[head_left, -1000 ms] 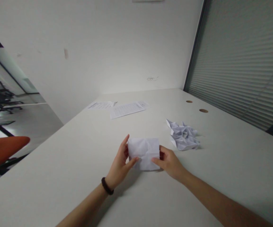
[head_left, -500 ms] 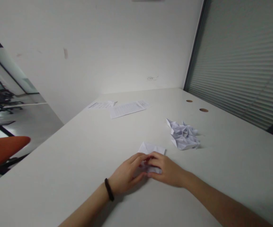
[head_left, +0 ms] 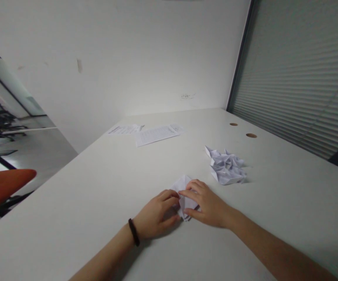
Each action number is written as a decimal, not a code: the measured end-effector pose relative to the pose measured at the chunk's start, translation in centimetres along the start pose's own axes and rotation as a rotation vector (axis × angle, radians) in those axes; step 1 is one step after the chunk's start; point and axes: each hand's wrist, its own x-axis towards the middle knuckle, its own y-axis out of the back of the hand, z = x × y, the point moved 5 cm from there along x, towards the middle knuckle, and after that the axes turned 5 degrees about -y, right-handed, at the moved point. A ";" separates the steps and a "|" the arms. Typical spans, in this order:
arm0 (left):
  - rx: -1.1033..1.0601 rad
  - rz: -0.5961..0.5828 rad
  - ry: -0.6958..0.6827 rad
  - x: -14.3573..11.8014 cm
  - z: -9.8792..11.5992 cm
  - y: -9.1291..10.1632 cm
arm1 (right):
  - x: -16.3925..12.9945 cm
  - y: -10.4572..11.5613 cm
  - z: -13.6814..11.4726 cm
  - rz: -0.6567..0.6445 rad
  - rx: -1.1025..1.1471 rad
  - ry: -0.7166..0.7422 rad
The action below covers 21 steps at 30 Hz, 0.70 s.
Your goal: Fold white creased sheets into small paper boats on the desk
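We press the fingers of our left hand (head_left: pixel 158 214) and right hand (head_left: pixel 211 205) onto a folded white paper (head_left: pixel 187 203) at lower centre; they cover much of it, and we cannot tell whether either one pinches a layer. The paper is thin and sharply creased, pointed at the bottom. Right of it sits a spiky, faceted paper cluster (head_left: pixel 226 168). Further up, print on the flat sheets (head_left: pixel 157 135) is unreadable. The left edge cuts off an orange seat (head_left: pixel 6 183).
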 end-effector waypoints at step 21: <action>0.237 -0.012 0.045 -0.1 -0.7 -0.2 | -0.2 0.2 0.8 -0.058 0.054 -0.007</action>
